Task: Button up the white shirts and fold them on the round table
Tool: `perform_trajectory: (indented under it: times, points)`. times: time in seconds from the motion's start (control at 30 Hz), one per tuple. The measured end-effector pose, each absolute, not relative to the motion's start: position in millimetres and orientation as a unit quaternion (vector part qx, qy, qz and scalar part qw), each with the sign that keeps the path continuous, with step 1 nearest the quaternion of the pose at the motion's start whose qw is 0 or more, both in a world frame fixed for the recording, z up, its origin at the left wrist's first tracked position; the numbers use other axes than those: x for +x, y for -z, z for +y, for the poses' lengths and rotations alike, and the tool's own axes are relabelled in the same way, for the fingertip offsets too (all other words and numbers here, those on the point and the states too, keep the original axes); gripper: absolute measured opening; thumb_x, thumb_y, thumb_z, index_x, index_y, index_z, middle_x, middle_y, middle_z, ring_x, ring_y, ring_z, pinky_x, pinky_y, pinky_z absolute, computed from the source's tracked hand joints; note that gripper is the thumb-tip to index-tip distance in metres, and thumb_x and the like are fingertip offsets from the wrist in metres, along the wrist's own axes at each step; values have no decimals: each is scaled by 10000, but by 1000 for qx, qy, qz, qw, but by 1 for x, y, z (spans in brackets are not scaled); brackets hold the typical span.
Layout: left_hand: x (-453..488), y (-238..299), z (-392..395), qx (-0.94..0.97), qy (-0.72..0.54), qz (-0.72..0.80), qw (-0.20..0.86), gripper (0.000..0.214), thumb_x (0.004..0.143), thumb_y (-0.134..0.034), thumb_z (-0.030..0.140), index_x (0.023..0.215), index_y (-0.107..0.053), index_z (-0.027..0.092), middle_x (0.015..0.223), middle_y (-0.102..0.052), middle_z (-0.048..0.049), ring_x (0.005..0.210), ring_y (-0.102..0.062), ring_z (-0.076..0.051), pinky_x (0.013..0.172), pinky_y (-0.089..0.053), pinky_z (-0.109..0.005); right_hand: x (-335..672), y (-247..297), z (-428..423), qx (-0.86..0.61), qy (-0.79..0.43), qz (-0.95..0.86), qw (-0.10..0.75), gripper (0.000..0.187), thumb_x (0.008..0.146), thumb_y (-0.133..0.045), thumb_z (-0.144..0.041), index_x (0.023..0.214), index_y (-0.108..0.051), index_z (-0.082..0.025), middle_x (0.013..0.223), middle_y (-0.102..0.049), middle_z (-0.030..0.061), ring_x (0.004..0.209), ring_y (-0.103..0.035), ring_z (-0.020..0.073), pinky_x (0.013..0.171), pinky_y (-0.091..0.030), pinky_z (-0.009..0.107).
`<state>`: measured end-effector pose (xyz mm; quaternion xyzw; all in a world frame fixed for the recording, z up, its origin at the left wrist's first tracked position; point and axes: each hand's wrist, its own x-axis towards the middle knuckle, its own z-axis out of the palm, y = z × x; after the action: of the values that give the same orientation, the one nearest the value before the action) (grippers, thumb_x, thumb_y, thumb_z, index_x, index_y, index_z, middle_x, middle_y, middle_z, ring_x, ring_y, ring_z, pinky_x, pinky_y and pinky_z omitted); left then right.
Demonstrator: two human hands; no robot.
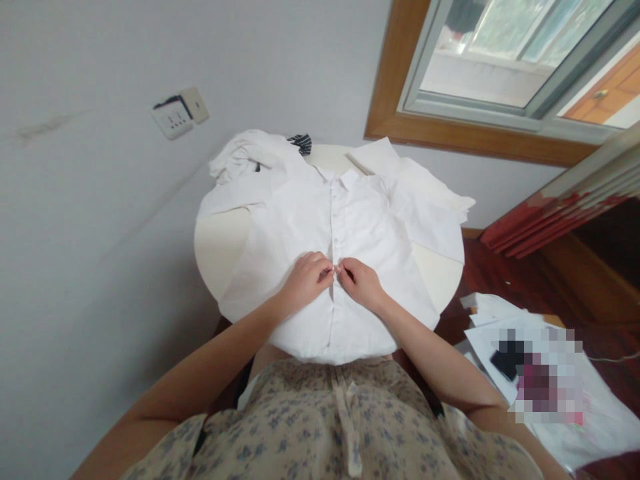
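Observation:
A white button-up shirt (350,220) lies face up on a small round table (220,247), collar at the far side. My left hand (305,280) and my right hand (361,281) meet at the shirt's front placket, a little below its middle. Each hand pinches the cloth edge there, fingertips nearly touching. Whether a button sits between the fingers is too small to tell. The shirt's hem hangs over the near edge of the table.
A heap of white clothes (250,160) with a dark striped piece (301,142) lies at the table's far left. Folded white cloth (430,200) lies at the right. Papers (500,333) lie on the floor at right. A wall socket (173,120) and a window (500,53) are behind.

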<state>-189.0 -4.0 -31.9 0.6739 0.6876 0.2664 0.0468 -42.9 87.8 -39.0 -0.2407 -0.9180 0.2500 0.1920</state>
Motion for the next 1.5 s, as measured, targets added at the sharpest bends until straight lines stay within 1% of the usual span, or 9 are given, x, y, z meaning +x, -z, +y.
perform_trajectory:
  times: [0.17, 0.37, 0.67, 0.87, 0.93, 1.03, 1.17, 1.27, 1.5]
  points:
    - [-183, 28, -8, 656, -233, 718, -11, 118, 828, -508, 263, 774, -586, 192, 837, -581, -35, 888, -499, -202, 798, -357, -354, -45, 40, 89, -258, -284, -904, 190, 274, 920, -368, -318, 723, -518, -201, 655, -505, -15, 628, -464, 124, 583, -319, 220]
    - [-189, 31, -7, 651, -275, 707, 21, 93, 801, -547, 257, 762, -601, 193, 814, -594, -19, 862, -520, -181, 815, -367, -342, -43, 38, 89, -253, -308, -899, 181, 304, 928, -356, -337, 733, -544, -200, 656, -527, -14, 646, -487, 124, 606, -340, 214]
    - [-193, 35, -6, 664, -278, 692, 51, 65, 768, -592, 238, 803, -632, 201, 837, -610, -21, 862, -534, -181, 844, -378, -347, -43, 37, 82, -266, -273, -903, 200, 126, 855, -475, -271, 777, -544, -200, 685, -545, -17, 635, -485, 118, 584, -328, 209]
    - [-195, 21, -16, 651, -220, 726, 38, 120, 789, -591, 316, 840, -620, 211, 900, -591, -36, 940, -515, -207, 865, -385, -369, -41, 26, 97, -246, -351, -887, 173, 289, 916, -369, -333, 764, -567, -187, 645, -567, -12, 596, -502, 115, 577, -378, 213]
    - [-197, 13, -18, 649, -199, 734, 20, 196, 816, -559, 353, 941, -605, 210, 966, -587, -52, 985, -505, -220, 878, -389, -377, -38, 18, 112, -232, -349, -889, 183, 297, 923, -359, -340, 842, -596, -181, 717, -618, 8, 657, -548, 124, 627, -419, 226]
    - [-203, 8, -13, 676, -182, 714, -2, 320, 889, -438, 355, 1162, -529, 216, 1157, -565, -66, 1108, -469, -215, 948, -363, -374, -36, 11, 134, -240, -237, -916, 215, 305, 917, -389, -350, 1024, -619, -182, 985, -663, 67, 937, -577, 171, 847, -426, 296]
    - [-216, 24, 6, 737, -147, 659, -11, 460, 938, -306, 383, 1385, -328, 278, 1455, -348, -27, 1331, -289, -193, 1075, -242, -379, -39, 27, 145, -288, -47, -940, 174, 486, 895, -408, -482, 1310, -480, -240, 1403, -422, 95, 1329, -286, 282, 1060, -216, 495]
    - [-223, 42, 14, 744, -117, 657, -21, 525, 924, -284, 496, 1415, -280, 309, 1497, -272, -23, 1378, -210, -210, 1111, -157, -431, -41, 46, 142, -314, 10, -943, 109, 588, 891, -316, -584, 1401, -347, -292, 1498, -255, 73, 1379, -167, 305, 1055, -154, 574]
    - [-232, 46, -4, 730, -105, 674, -49, 551, 895, -309, 563, 1403, -300, 352, 1499, -266, -20, 1384, -200, -223, 1123, -68, -483, -24, 54, 145, -341, 20, -936, 80, 631, 890, -235, -627, 1429, -279, -302, 1515, -191, 74, 1388, -151, 296, 1051, -161, 583]
